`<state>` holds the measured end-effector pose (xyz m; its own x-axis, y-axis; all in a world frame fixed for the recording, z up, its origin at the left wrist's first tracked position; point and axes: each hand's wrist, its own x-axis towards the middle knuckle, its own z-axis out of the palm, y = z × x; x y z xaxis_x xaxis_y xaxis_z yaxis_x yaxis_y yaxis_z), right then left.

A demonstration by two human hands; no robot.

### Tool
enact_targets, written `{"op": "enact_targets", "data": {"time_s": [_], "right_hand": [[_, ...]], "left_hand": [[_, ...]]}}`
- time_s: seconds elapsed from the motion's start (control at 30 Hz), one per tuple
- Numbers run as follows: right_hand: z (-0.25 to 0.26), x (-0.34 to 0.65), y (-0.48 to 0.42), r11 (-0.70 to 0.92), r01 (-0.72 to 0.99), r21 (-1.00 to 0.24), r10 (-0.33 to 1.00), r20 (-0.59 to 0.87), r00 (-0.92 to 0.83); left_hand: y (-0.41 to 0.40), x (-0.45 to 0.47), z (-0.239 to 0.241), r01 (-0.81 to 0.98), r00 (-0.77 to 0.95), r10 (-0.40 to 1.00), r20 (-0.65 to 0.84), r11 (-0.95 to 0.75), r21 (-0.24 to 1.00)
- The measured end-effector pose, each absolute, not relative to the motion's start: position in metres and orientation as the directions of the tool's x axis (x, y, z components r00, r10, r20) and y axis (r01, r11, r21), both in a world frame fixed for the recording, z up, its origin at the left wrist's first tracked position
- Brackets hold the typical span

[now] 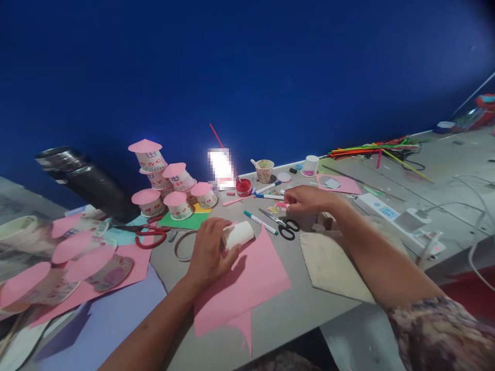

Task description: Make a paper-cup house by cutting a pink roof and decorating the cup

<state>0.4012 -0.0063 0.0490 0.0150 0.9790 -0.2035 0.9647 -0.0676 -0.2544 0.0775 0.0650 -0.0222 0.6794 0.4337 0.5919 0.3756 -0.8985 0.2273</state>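
Paper cup (240, 236), white and plain, in the head view: tipped on its side above a pink paper sheet (247, 288), near the middle of a grey table (278, 304). Grasped at one end by the left hand (212, 247), fingers curled over the far side, thumb along the near side; free end pointing right. Too covered by the hand to make out fully.

By the look of the wall, probably very light and thin: springy along the side, easily dented by a hard squeeze, likely stiffest at rim and base. Best taken round the body near either end, with a loose, rounded grip. Probably dry and not slippery, but apt to roll if let go in this position. Pink sheet likely limp and quick to crease, best lifted by an edge.

Farther right, right hand (305, 200) low over the table, fingers bent, tips at a pink marker (282, 204); cannot tell whether clasped or merely touched. Close by, black-handled scissors (287, 229) and a teal marker (261, 222). Just left of the left hand, a tape roll (177, 252). Behind, toward a blue wall (247, 77), decorated cups with pink paper roofs (178, 206), some stacked.
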Motion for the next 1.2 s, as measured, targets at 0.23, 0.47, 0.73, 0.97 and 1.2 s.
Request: {"op": "enact_targets", "data": {"time_s": [0.23,0.47,0.73,0.97,1.2], "right_hand": [[0.047,0.316,-0.033,0.43,0.731,-0.53,0.889,0.108,-0.444],[0.039,0.338,-0.022,0.293,0.57,-0.767,0.947,0.149,-0.286],[0.005,0.308,-0.016,0.18,-0.072,-0.981,0.963,0.19,-0.189],[0.011,0.321,-0.007,0.204,-0.185,-0.961,0.979,0.198,0.048],[0.045,0.411,0.012,0.33,-0.447,-0.831,0.884,0.106,0.456]], "left_hand": [[0.023,0.09,-0.008,0.295,0.757,0.201,0.621,-0.954,-0.051],[0.034,0.079,-0.003,0.452,0.714,0.402,0.573,-0.89,0.061],[0.026,0.081,-0.001,0.525,0.742,0.584,0.329,-0.812,0.256],[0.046,0.076,0.016,0.628,0.705,0.672,0.227,-0.74,0.239],[0.095,0.054,0.012,0.69,0.45,0.8,0.397,-0.594,0.414]]}}
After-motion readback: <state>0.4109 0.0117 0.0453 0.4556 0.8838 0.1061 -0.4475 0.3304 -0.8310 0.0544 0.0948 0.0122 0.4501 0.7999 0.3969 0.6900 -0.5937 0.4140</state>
